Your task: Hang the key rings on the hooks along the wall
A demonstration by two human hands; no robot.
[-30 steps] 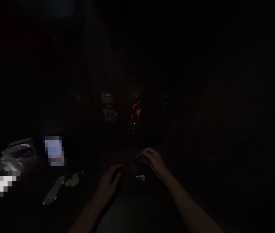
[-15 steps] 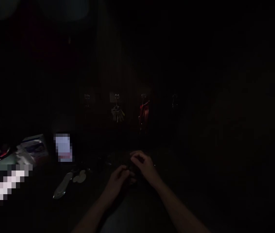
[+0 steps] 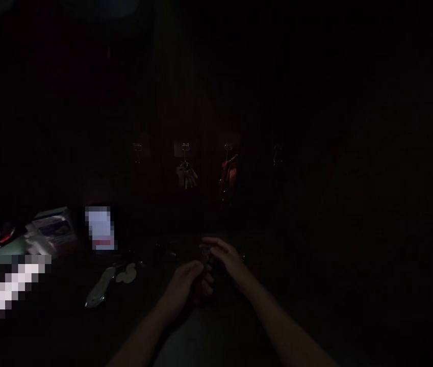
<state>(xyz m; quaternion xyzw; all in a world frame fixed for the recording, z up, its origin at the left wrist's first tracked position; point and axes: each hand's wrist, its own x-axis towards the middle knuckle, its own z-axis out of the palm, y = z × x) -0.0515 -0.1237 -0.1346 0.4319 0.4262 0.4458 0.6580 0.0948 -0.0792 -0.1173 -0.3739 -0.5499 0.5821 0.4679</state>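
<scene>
The scene is very dark. My left hand (image 3: 186, 283) is closed, thumb on top and fingers curled, around a small dark object (image 3: 206, 253) whose kind I cannot make out. My right hand (image 3: 227, 259) reaches in from the right, its bent fingers and thumb closed about the upper part of that same object. Left of my hands lies a pale, long-shaped thing with a shiny rim (image 3: 101, 287). Beside it are pale rounded pieces (image 3: 126, 273).
A lit, blurred-out screen (image 3: 100, 228) stands at the left, beside a box-like package (image 3: 55, 227). Further left is a bright pixelated strip (image 3: 5, 293). On the back wall, hooks hold a bunch of keys (image 3: 186, 176) and a reddish hanging item (image 3: 229, 173).
My hands have come closer together, and the small dark object now shows between them. The left fingers have curled more tightly. The view has shifted slightly.
</scene>
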